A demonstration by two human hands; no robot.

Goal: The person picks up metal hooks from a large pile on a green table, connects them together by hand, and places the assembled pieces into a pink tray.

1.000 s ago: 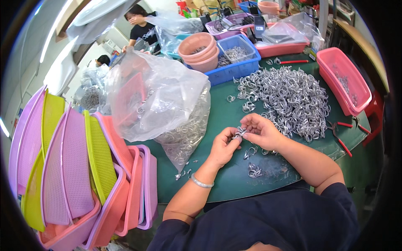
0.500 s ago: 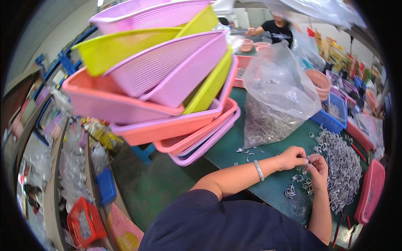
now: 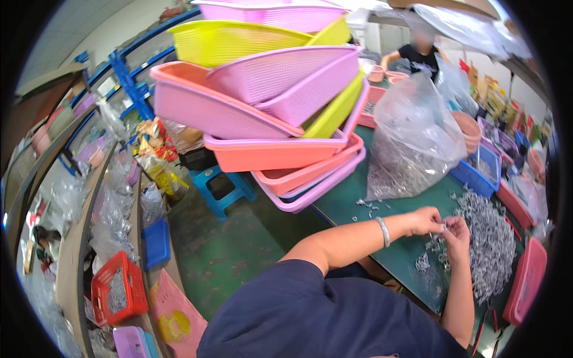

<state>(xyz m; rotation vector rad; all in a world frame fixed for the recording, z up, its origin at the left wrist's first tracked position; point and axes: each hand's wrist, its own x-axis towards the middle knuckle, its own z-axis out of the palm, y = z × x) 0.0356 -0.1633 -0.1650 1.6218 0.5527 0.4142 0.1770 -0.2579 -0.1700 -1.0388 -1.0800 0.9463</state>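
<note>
The person's left hand (image 3: 426,221) and right hand (image 3: 458,234) meet above a dark green table (image 3: 337,203), fingertips close together. Each thumb and forefinger are pinched on a small grey metal piece (image 3: 443,227), which sits between the two hands; its exact shape is too small and too covered to tell, and whether the other fingers press on it cannot be told either. A pale bracelet (image 3: 384,231) circles the left wrist.

Just beside the right hand spreads a large heap of grey metal rings (image 3: 486,244). A small cluster of rings (image 3: 422,262) lies below the left hand, nearer the table's edge, with more loose pieces under the fingers. Past the heap stand a pink tray (image 3: 534,256) and, near it, pliers with red handles (image 3: 483,331).

Beyond the left hand, a clear plastic bag (image 3: 412,143) full of metal pieces rests on the table, a blue bin (image 3: 474,181) just beside it. To the left rises a leaning stack of purple, yellow-green and salmon baskets (image 3: 268,156); a blue stool (image 3: 224,191) stands on the floor beyond. Across the table is a co-worker in a black shirt (image 3: 421,59)
</note>
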